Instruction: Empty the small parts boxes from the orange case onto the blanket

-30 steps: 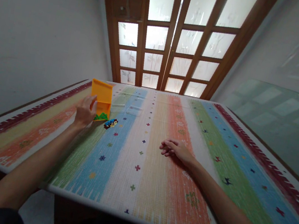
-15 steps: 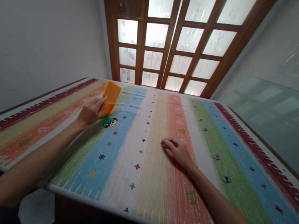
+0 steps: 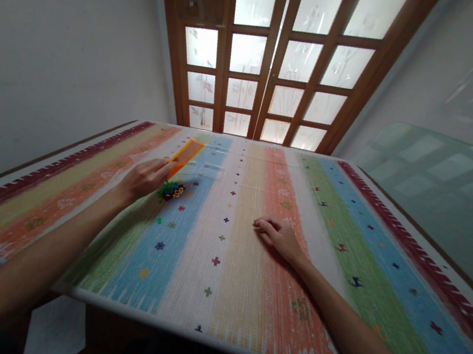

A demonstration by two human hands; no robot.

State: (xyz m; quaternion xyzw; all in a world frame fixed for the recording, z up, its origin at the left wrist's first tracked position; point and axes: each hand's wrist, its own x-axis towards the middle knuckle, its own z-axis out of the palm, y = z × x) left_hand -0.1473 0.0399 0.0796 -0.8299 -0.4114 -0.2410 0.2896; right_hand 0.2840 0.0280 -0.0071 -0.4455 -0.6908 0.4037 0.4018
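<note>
An orange, see-through plastic box [image 3: 186, 156] is held by its edge in my left hand [image 3: 146, 179], tilted over the left side of the table. Right under it lies a small heap of little green, blue, yellow and dark pieces [image 3: 172, 191]; they are too small to name surely. A single green piece [image 3: 159, 220] lies apart, nearer to me. My right hand [image 3: 277, 236] rests on the cloth right of the middle, its fingers curled together and nothing visible in them.
Shallow clear plastic trays [image 3: 212, 172] lie just beyond the heap. A striped, patterned cloth [image 3: 201, 255] covers the table. Walls stand at both sides, with a glass-paned wooden door [image 3: 271, 57] behind the far edge. A pale glass panel [image 3: 446, 180] leans at the right.
My left hand has tipped the orange box further over, its top swinging right. The heap under it looks larger, and a loose green piece now shows nearer to me. My right hand stays put.
</note>
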